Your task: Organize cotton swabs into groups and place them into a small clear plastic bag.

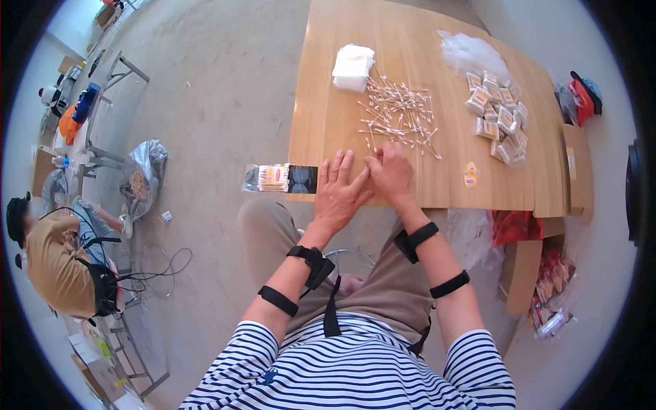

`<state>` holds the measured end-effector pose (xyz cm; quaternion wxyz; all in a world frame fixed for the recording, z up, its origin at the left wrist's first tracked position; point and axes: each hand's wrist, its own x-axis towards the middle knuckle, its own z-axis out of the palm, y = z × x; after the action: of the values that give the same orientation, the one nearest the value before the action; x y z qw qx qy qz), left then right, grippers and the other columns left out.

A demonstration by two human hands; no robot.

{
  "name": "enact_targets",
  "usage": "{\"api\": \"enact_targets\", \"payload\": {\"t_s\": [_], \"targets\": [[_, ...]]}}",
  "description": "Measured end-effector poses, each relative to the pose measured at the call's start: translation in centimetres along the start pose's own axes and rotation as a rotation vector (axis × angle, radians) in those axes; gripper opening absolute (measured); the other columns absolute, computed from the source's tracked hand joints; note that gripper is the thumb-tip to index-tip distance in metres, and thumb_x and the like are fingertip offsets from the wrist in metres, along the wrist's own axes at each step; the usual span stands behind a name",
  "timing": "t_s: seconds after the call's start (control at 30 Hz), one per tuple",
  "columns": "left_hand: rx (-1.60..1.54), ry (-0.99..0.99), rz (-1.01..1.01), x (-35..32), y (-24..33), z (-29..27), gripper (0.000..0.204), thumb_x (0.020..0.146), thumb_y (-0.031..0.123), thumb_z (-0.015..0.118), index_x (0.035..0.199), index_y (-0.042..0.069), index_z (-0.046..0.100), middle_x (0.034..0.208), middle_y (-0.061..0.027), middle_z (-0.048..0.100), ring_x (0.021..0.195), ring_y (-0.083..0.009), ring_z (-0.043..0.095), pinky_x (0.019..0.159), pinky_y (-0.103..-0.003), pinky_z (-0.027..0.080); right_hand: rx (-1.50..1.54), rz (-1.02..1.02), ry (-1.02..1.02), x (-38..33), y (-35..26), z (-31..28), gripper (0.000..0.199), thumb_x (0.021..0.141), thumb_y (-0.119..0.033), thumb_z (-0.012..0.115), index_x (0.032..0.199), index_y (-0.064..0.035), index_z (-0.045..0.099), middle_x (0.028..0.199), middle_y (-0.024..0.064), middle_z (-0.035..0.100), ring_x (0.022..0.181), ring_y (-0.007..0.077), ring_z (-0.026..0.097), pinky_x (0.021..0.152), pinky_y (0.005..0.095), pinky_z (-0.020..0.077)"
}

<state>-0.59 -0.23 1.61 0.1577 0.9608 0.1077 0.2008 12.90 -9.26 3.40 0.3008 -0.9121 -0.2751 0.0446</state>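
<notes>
While a clear packet (280, 178) holds swabs, we spread left hand (336, 193) fingers, right hand (392, 172) pinching thin white loose swabs (400, 113).

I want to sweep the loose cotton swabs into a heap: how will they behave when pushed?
The cotton swabs look thin and light, so they would likely scatter or roll across the smooth table. Lying crisscrossed, they may tangle and drag together. The right hand rests at the pile's near edge.
</notes>
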Motion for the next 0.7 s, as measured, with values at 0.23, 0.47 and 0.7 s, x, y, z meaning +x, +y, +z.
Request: {"api": "enact_targets", "payload": {"t_s": [0.23, 0.47, 0.7], "targets": [[0.004, 0.012, 0.007, 0.0, -0.1, 0.6, 0.057, 0.089, 0.045, 0.067, 0.14, 0.023, 0.057, 0.154, -0.0169, 0.04, 0.144, -0.035, 0.034, 0.119, -0.052, 0.023, 0.04, -0.11, 0.066, -0.5, 2.1, 1.1, 0.012, 0.08, -0.015, 0.071, 0.084, -0.0069, 0.064, 0.09, 0.0134, 0.063, 0.085, 0.0359, 0.065, 0.074, 0.0481, 0.0521], [-0.096, -0.008, -0.034, 0.0, -0.5, 0.1, 0.074, 0.086, 0.045, 0.07, 0.143, 0.002, 0.05, 0.153, -0.0163, 0.043, 0.146, -0.0325, 0.034, 0.12, -0.051, 0.023, 0.208, -0.297, 0.018, -2.1, 3.0, 0.3, 0.006, 0.078, -0.01, 0.07, 0.081, -0.0077, 0.066, 0.083, 0.0128, 0.061, 0.083, 0.0345, 0.063, 0.074, 0.0459, 0.0491], [-0.03, -0.073, -0.04, -1.1, -0.4, 0.1, 0.078, 0.088, 0.047, 0.068, 0.146, 0.0, 0.045, 0.155, -0.0167, 0.04, 0.148, -0.0318, 0.03, 0.121, -0.053, 0.019, 0.202, -0.187, 0.051, -3.9, 3.8, -0.9, 0.009, 0.078, -0.004, 0.066, 0.087, -0.0044, 0.066, 0.087, 0.0152, 0.061, 0.088, 0.0354, 0.062, 0.076, 0.0478, 0.049]]}}
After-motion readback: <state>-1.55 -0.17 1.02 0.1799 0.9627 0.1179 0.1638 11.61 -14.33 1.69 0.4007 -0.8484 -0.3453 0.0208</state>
